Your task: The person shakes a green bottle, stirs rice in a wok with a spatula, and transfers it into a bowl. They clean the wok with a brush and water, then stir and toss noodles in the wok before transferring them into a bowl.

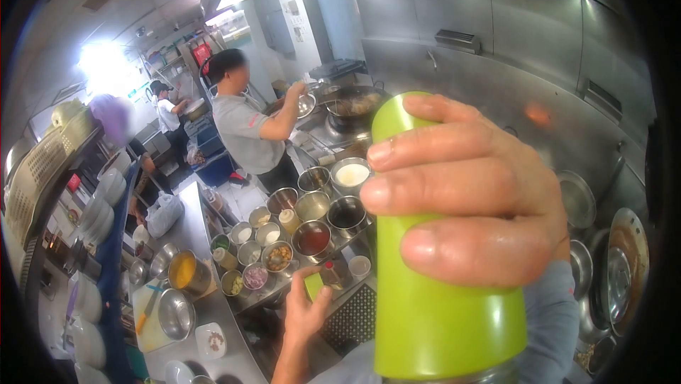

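Close to the camera, my right hand [482, 185] is wrapped round a tall lime-green cylinder [447, 327] with a smooth, shiny side and a greyish rim at its lower end. Its fingers curl over the front and the thumb is hidden. Lower and to the left, my left hand [303, 316] has a small lime-green piece [313, 286] between thumb and fingers; I cannot tell what it is. Right by those fingertips stands a small bottle with a red cap [330, 270]. Just beyond is a metal pot of red sauce [312, 238].
Metal pots crowd the counter, among them a pot of dark liquid [347, 215] and a bowl of white stuff [351, 173]. A person in grey [245, 125] works at a wok [355, 104]. Left, a knife [147, 311] lies on a cutting board [152, 341]. Pans [628, 270] hang at right.
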The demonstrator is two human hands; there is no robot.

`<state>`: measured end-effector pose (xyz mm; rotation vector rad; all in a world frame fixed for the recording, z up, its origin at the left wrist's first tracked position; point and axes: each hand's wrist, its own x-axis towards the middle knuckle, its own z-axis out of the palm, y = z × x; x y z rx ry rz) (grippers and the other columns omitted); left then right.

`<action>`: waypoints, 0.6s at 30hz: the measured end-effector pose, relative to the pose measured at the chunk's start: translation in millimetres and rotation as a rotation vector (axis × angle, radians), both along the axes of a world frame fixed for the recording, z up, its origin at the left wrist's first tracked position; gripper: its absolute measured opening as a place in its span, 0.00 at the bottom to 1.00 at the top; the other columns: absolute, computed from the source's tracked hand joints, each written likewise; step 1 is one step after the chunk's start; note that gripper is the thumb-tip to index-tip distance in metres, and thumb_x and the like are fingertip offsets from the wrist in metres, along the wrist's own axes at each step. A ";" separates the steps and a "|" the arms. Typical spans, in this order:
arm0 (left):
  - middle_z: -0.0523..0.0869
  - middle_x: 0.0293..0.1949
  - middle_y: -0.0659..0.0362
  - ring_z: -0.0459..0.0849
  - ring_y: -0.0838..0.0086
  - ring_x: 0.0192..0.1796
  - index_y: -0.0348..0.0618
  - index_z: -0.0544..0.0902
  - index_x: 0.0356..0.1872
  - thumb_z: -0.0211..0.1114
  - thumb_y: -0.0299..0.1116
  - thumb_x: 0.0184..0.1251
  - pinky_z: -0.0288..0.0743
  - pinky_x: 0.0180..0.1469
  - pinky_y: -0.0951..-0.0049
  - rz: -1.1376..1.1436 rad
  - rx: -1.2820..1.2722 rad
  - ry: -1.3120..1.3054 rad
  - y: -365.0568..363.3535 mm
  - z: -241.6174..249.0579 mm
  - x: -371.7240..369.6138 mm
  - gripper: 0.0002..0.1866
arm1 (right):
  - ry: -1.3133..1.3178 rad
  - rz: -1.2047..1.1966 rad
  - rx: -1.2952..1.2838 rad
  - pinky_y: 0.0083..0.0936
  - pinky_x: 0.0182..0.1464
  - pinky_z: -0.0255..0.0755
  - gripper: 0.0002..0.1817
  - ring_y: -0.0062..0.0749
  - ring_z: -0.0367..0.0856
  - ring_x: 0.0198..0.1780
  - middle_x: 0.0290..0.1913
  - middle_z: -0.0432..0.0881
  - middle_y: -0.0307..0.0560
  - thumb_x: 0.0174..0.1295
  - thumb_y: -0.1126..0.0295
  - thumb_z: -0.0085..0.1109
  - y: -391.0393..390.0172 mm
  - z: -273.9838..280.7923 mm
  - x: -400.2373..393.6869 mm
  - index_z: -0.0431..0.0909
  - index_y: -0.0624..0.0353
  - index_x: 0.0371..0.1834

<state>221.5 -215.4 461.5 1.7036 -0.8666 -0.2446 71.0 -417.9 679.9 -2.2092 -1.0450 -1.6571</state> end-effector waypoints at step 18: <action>0.76 0.52 0.54 0.75 0.69 0.53 0.36 0.70 0.59 0.71 0.48 0.57 0.68 0.57 0.69 -0.140 -0.403 -0.155 20.6 8.0 18.2 0.35 | -0.002 -0.018 -0.146 0.49 0.63 0.68 0.11 0.48 0.84 0.46 0.44 0.84 0.53 0.55 0.74 0.65 10.0 22.2 -10.2 0.75 0.55 0.41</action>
